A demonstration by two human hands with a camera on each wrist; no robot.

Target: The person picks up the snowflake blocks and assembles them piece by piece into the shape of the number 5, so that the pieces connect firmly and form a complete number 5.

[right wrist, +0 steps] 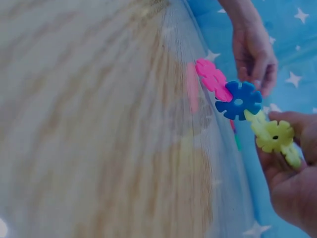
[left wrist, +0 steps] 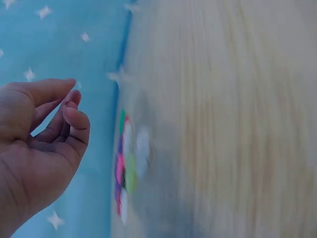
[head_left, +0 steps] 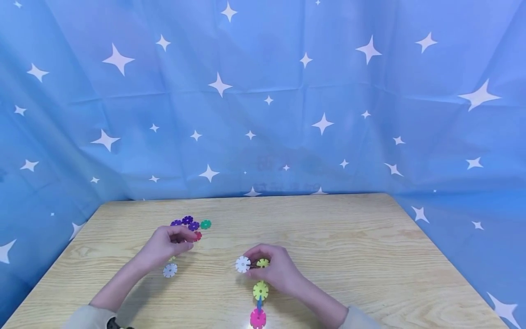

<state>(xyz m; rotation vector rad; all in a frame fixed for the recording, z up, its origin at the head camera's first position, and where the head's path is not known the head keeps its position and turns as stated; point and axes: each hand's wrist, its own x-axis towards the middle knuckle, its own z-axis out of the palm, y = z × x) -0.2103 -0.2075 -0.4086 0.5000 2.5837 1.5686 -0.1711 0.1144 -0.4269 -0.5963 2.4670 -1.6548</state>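
In the head view my right hand [head_left: 281, 269] grips a chain of slotted snowflake discs above the table. A white disc [head_left: 243, 264] shows at its fingertips, and a yellow disc [head_left: 260, 291] hangs below the hand. Under that come a blue disc [head_left: 259, 305], seen edge-on, and a pink disc [head_left: 258, 318]. The right wrist view shows the slots of these discs pushed into one another. My left hand [head_left: 164, 246] hovers at the left over loose discs, fingers loosely bent. Nothing shows between its thumb and fingers [left wrist: 74, 116] in the left wrist view.
Purple discs [head_left: 193, 226], a green disc [head_left: 206, 224] and a red disc [head_left: 198, 236] lie around the left hand. Nearer me is a loose white disc [head_left: 170, 270]. The wooden table [head_left: 349, 237] ends at a blue star-patterned curtain [head_left: 279, 137].
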